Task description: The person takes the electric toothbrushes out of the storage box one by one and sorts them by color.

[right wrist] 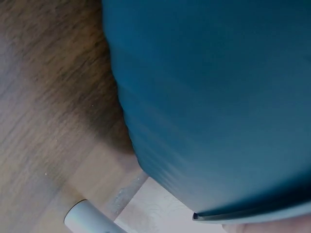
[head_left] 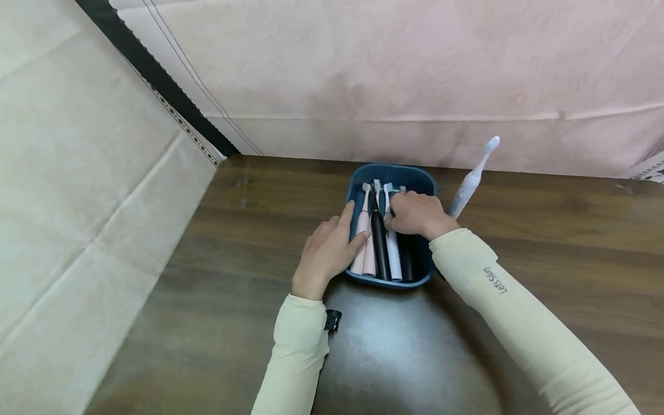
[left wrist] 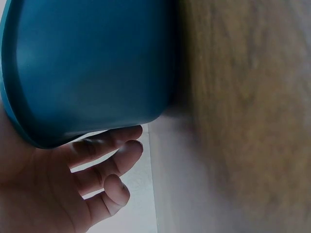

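The right hand (head_left: 417, 214) reaches down over the right side of a blue plastic bin (head_left: 392, 172), its fingers dipped among the toothbrushes; they are mostly hidden, so I cannot tell whether they grip one. The left hand (head_left: 325, 252) holds the bin's left rim, thumb hooked over the edge and the other fingers outside; the left wrist view shows them loosely bent and spread against and below the wall.

Inside the bin, electric toothbrushes lie side by side, heads toward the far end: a pink toothbrush (head_left: 360, 258) at the left, a paler pink toothbrush (head_left: 369, 262), then a black toothbrush (head_left: 380, 245) and a white toothbrush (head_left: 395, 259). A dark object (head_left: 407, 259) right of these is too shadowed to name.

Just right of the bin, a pale electric toothbrush (head_left: 468, 188) stands upright on the wooden table (head_left: 249, 242), its lower handle hidden behind the right hand in the head view. Cream sleeves (head_left: 524, 314) cover both forearms. Pale cloth (head_left: 415, 69) hangs beyond the table's far edge.
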Available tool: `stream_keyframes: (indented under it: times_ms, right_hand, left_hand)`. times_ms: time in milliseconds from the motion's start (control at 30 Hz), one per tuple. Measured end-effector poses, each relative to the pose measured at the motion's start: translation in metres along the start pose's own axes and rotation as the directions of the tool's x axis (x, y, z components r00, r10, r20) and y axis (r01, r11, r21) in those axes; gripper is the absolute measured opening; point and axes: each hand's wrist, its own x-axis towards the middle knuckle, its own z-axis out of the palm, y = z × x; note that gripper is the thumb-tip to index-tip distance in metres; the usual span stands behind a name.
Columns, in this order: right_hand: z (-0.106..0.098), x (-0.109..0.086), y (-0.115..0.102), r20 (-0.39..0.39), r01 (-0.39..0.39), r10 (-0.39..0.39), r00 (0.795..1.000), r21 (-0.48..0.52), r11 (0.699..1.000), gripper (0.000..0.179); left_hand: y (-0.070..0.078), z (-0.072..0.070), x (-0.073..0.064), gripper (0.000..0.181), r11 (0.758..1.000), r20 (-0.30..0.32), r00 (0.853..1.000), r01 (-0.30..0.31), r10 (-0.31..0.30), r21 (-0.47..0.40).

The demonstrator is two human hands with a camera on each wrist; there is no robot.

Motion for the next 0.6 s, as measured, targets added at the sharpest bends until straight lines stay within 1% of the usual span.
stream_keyframes:
  times_ms: [233,400,600]
  right_hand:
    - [0.0019,0.0016,-0.0008,0.005,0.005,-0.005,1.0,0.003,1.0,0.022]
    - [0.0026,0.0017,-0.0015,0.008,-0.006,0.006,1.0,0.014,1.0,0.023]
    - [0.0036,0.0017,-0.001,0.011,-0.02,0.02,1.0,0.004,1.0,0.026]
  left_hand:
    - [-0.0008,-0.0004,-0.0008,0.074,1.0,-0.004,1.0,-0.001,0.001,-0.008]
    - [-0.0014,0.0002,-0.0011,0.074,1.0,-0.007,1.0,-0.007,0.007,-0.008]
    - [-0.0014,0.0005,-0.0006,0.074,1.0,-0.012,1.0,-0.015,0.015,-0.001]
